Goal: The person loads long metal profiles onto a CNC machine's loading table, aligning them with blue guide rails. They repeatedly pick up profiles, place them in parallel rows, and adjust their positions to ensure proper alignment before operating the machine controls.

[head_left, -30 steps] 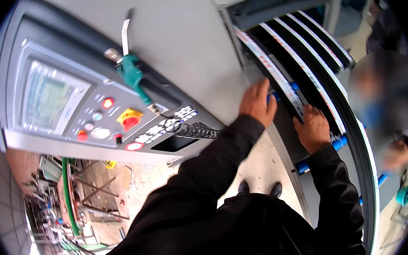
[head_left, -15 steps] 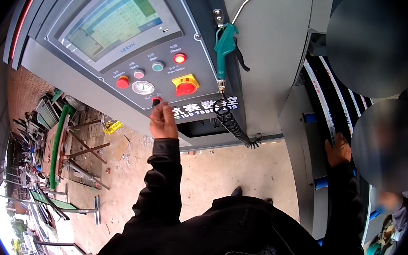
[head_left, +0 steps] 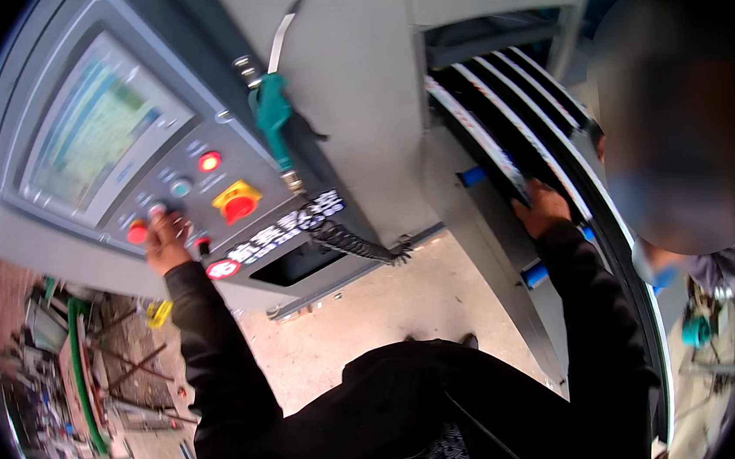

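My left hand (head_left: 168, 243) reaches up to the control panel (head_left: 199, 200), its fingers stretched out and slightly blurred. Its fingertips are at a small pale push button (head_left: 156, 210), between the red emergency button (head_left: 137, 231) and a green button (head_left: 180, 187). Just right of the hand sits a small dark-and-red switch (head_left: 202, 244). My right hand (head_left: 546, 207) is curled over the near end of a long black profile with a white printed strip (head_left: 477, 128), in the machine's feed opening. The fingers' undersides are hidden.
Above the panel's buttons is a screen (head_left: 96, 126). A yellow-and-red rotary switch (head_left: 238, 203) is lower right. A green air blow gun (head_left: 273, 115) hangs there on a coiled black hose (head_left: 347, 240). Blue rollers (head_left: 536, 274) lie under the profiles. Another person stands at the far right.
My left hand has left the dark switch and moved up-left to the pale button. My right hand still holds the profile. The view has turned right.
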